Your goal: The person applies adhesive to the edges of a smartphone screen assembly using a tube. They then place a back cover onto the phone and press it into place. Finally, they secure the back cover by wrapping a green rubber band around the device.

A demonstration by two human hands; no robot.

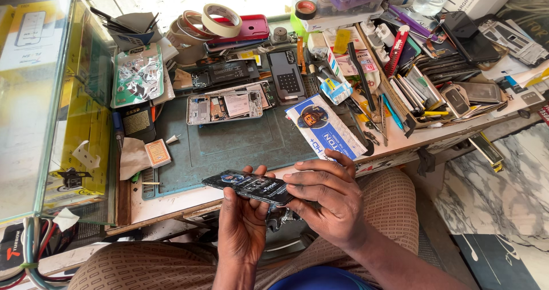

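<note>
Over my lap I hold a black phone screen panel, its glossy face up, just in front of the workbench edge. My left hand supports it from below, thumb on its near edge and fingertips showing past its far edge. My right hand grips the panel's right end, fingers laid flat on top. An opened phone body with exposed boards lies on the dark green work mat further back.
A blue-and-white printed box lies at the mat's right edge. Tape rolls, a red phone case, tools and phone parts crowd the back and right. A glass display case stands at left. Marble floor lies at right.
</note>
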